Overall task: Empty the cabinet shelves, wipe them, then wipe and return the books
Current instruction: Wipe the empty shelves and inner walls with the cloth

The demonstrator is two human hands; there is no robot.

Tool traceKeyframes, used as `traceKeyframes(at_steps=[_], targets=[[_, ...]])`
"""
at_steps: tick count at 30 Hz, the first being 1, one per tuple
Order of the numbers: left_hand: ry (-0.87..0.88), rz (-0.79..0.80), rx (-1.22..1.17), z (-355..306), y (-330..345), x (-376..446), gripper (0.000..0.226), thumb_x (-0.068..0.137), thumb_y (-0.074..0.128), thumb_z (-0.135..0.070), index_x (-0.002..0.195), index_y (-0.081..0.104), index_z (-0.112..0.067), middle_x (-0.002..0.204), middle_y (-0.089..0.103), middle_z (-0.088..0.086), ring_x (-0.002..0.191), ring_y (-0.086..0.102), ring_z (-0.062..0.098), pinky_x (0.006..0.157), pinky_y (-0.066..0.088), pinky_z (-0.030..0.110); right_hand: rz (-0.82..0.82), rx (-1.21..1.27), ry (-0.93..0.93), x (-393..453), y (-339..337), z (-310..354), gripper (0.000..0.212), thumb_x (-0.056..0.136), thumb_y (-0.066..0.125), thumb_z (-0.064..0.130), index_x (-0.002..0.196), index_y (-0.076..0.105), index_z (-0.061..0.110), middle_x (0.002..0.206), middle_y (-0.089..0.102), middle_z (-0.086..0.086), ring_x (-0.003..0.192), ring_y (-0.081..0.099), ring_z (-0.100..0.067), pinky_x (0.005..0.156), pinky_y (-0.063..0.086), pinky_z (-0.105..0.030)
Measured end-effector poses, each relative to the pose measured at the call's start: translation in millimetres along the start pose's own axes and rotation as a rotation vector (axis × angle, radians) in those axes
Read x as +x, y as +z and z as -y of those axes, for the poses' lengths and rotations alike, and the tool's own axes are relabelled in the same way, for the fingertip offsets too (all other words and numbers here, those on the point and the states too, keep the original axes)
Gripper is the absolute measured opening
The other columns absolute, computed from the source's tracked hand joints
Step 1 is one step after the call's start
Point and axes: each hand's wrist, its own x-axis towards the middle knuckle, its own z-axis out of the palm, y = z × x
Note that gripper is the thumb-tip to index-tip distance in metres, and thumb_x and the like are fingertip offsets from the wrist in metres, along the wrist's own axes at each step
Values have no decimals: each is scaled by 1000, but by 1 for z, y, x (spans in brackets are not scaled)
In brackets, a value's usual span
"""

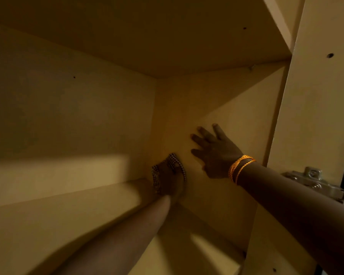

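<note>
Cabinet interior (72, 108) is bare cream board, dim, with a lit band at left of frame. A checked cloth (174, 165), dark and pale, sits at lower centre, bunched in the left hand (170, 179), whose grip is closed around it against the back corner. The right hand (214, 153), grip spread, lies flat on the side panel (242, 120) just right of the cloth. A metal hinge (316, 181) shows at right edge.

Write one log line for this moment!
stage: wiping shelf | left hand: pressing cloth in back corner | right hand: open, on side wall | books: none seen
</note>
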Motion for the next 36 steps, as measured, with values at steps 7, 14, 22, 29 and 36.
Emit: traceKeyframes(at_steps=[7, 14, 22, 29, 36], targets=[[233, -20, -295, -21, 26, -24, 70, 91, 40, -57, 148, 41, -17, 158, 36, 11, 148, 30, 35, 118, 27, 55, -54, 92, 15, 14, 8, 11, 65, 96, 42, 51, 156, 31, 25, 169, 5, -5, 154, -12, -31, 111, -22, -59], [290, -5, -278, -21, -6, 45, 74, 85, 52, -64, 144, 42, -22, 151, 39, 2, 138, 38, 23, 116, 33, 43, -83, 77, 27, 14, 11, 14, 83, 86, 60, 46, 157, 25, 22, 168, 8, -7, 154, -11, -32, 111, -22, -60], [-177, -86, -296, 19, -15, 70, 50, 107, 37, -40, 148, 45, -12, 155, 42, 15, 141, 40, 30, 117, 27, 39, -73, 51, 19, 14, 13, 13, 80, 87, 57, 50, 157, 27, 24, 169, 3, -8, 154, -14, -33, 111, -22, -62], [-315, 39, -485, -24, -53, 38, 51, 110, 27, -26, 158, 26, -7, 160, 34, 16, 144, 38, 34, 117, 35, 45, -55, 90, 23, 14, 9, 13, 74, 86, 58, 50, 153, 36, 26, 169, 4, -7, 154, -13, -32, 113, -18, -64], [-473, 117, -521, -65, -95, -13, 46, 110, 32, -27, 153, 36, -13, 148, 48, 13, 126, 53, 33, 90, 45, 38, -10, 158, 8, 7, 11, 22, 79, 85, 59, 58, 154, 34, 28, 168, 6, -8, 154, -11, -31, 118, -14, -62]])
